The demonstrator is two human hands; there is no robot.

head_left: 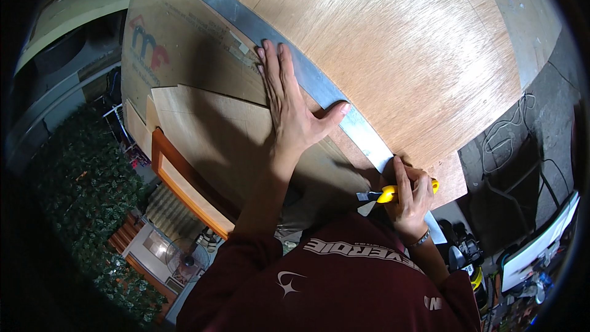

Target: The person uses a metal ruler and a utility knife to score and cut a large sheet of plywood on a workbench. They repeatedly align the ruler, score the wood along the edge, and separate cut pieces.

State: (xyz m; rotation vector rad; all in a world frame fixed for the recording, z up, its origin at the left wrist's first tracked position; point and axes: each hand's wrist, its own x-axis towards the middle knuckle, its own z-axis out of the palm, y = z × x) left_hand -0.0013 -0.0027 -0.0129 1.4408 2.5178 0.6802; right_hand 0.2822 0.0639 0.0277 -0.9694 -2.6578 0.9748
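Metal straightedge (312, 77) slanting upper-left to lower-right, left grip (294, 114) spread, right grip (412, 200) clasping cutter (387, 194)

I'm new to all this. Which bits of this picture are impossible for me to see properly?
All in the head view:
- Middle of the knife handle: covered by the right hand.
- Left palm: turned away, hidden by the left hand itself.
- Far end of the ruler: cut off by the upper edge.
- Far side of the plywood: also cut off there.
- Orange frame's near end: behind the left arm.
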